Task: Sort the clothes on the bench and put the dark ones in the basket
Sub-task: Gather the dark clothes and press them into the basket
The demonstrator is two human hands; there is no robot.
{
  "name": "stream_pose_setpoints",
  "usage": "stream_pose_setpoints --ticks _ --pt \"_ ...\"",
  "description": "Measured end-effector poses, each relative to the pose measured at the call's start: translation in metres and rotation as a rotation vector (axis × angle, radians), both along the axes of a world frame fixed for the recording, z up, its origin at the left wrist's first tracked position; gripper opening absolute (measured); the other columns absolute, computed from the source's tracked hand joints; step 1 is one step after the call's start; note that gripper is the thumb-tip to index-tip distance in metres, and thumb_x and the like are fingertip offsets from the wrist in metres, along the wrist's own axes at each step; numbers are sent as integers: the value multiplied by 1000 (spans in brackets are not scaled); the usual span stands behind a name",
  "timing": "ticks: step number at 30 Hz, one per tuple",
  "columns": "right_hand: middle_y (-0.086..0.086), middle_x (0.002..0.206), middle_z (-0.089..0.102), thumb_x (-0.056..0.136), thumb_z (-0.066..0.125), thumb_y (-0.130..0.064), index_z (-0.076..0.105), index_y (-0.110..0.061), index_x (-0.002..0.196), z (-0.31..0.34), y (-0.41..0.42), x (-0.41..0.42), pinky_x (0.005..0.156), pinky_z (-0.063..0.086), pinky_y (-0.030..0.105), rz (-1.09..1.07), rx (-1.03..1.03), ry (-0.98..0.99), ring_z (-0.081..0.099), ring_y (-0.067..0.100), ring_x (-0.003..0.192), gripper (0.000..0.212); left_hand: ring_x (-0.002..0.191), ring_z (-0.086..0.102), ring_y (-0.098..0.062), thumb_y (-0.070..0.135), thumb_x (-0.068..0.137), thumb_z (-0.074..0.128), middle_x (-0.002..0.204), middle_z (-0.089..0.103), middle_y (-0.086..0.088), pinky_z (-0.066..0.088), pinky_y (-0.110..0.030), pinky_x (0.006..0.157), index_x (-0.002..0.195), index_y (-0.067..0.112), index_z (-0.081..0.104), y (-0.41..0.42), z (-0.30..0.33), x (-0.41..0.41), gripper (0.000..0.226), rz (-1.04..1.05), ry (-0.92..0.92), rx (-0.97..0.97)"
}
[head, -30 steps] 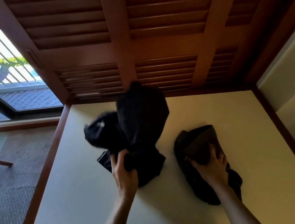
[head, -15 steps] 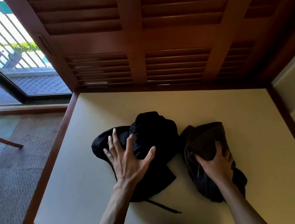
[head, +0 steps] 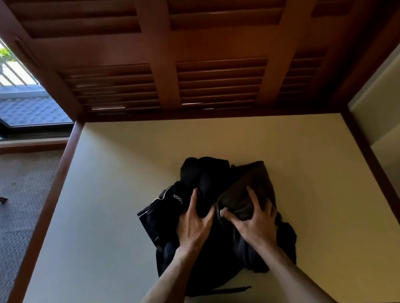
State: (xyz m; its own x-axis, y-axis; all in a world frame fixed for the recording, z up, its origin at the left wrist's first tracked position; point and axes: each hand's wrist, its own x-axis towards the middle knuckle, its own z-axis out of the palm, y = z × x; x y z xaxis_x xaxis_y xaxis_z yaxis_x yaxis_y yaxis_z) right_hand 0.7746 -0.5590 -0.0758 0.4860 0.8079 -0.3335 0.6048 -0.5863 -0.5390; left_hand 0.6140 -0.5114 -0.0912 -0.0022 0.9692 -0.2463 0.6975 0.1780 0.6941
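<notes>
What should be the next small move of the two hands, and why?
Probably gather both garments into one bundle and lift it. The left hand lies with spread fingers on the black garment, the right hand grips the grey-brown garment, and they touch. No basket is in view.

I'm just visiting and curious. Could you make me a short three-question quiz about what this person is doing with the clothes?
1. True or false: the right hand has its fingers curled into the grey-brown garment.
2. What does the left hand rest on? A) the bare bench top B) the black garment with white lettering C) a basket
3. Fill in: behind the bench stands a wooden ___ panel.

Key: 1 true; 2 B; 3 slatted. No basket shows in this view.
</notes>
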Motion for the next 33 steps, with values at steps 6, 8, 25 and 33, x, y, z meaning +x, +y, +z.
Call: stream_pose_setpoints --ticks 6,8,25,33 --pt "6 124 62 69 74 -64 53 -34 131 -15 6 24 88 52 36 -135 162 254 61 31 113 72 112 64 -8 46 89 71 112 69 10 41 2 73 137 30 57 -4 6 15 52 136 -322 -31" --pt "2 105 70 77 82 -30 63 -24 114 -14 3 30 82 51 34 -179 239 423 67 29 103 43 105 66 -8 43 88 73 103 68 12 44 -2 73 127 29 63 -4 9 16 43 153 -335 -8" --pt "-26 103 69 87 72 -8 66 -25 117 103 -115 73 83 47 9 -396 729 326 63 -5 99 35 90 65 13 40 86 77 97 71 20 48 -3 72 119 24 69 -33 129 56 38 -270 -466 150" --pt "-20 104 66 84 75 -8 62 -27 110 124 -275 68 83 43 3 -852 792 -1 60 -12 96 35 95 63 16 41 88 75 99 68 27 48 -3 76 128 24 65 -122 144 134 45 -790 -565 28"
